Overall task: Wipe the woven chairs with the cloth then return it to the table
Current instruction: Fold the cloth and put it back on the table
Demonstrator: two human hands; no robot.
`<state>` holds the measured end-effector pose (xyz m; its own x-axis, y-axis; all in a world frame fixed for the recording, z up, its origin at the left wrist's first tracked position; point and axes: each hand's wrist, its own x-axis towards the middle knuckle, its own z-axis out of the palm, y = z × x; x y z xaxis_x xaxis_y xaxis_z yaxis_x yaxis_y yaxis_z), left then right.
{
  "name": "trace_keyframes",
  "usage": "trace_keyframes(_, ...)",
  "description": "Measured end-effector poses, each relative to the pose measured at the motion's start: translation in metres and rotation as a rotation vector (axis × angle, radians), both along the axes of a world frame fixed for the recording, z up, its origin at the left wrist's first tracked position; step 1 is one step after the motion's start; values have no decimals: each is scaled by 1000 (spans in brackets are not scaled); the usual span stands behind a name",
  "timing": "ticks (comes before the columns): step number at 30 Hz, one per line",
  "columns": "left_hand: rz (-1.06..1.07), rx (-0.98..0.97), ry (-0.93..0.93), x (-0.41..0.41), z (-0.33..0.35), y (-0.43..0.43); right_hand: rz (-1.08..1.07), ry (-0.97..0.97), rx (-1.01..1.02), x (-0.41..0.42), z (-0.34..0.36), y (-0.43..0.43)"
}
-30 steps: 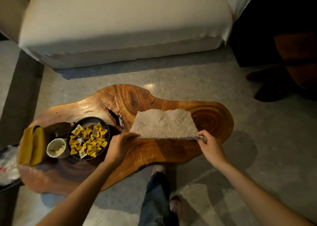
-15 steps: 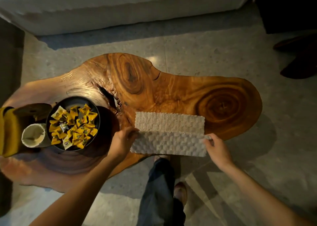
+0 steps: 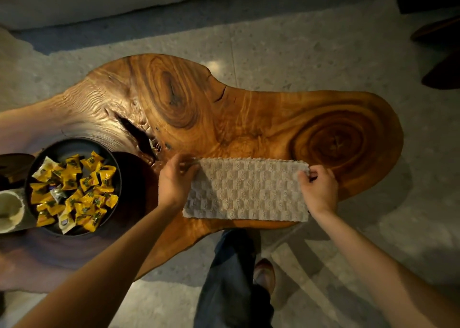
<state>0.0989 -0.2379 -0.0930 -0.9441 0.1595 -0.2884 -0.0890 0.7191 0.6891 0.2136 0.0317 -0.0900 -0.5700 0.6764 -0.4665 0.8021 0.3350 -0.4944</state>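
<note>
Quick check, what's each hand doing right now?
Left hand: pinches the far left corner of the cloth.
Right hand: pinches the cloth's far right corner.

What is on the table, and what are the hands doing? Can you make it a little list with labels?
table: wavy-edged wooden slab table
cloth: beige checked cloth, lying flat near the table's front edge
left hand: left hand pinches the cloth's far left corner
right hand: right hand pinches the cloth's far right corner
bowl: dark bowl left of the cloth, not touching it
sweets: yellow wrapped sweets inside the bowl
cup: pale cup beside the bowl, at the picture's left edge
</note>
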Motion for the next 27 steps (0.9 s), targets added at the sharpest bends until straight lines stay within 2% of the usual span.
trace_keyframes(2,-34,-101,140,12,3,-1,-59,21,-3,6,0,-5)
trace_keyframes(4,-155,-188,250,28,8,-4,-81,-15,-10,14,-2,-10)
trace_keyframes(6,-324,-216,244,45,9,-8,-69,-68,-28,23,-4,-12)
trace_keyframes(8,-395,-220,156,58,7,-12,-58,-83,-53,26,-3,-12)
trace_keyframes(11,-294,-152,16,63,4,-14,-50,-10,-82,22,7,-13)
trace_keyframes(14,-243,-40,-11,61,6,-11,-16,103,-101,17,25,-19)
trace_keyframes(19,-131,128,-34,58,14,-8,169,243,-176,0,48,-57)
trace_keyframes(22,-62,66,6,56,13,-16,283,263,-231,-14,47,-91)
trace_keyframes(24,-1,41,-66,54,11,-21,335,244,-248,-22,43,-114)
trace_keyframes(27,44,111,-209,53,7,-27,368,229,-261,-32,33,-142)
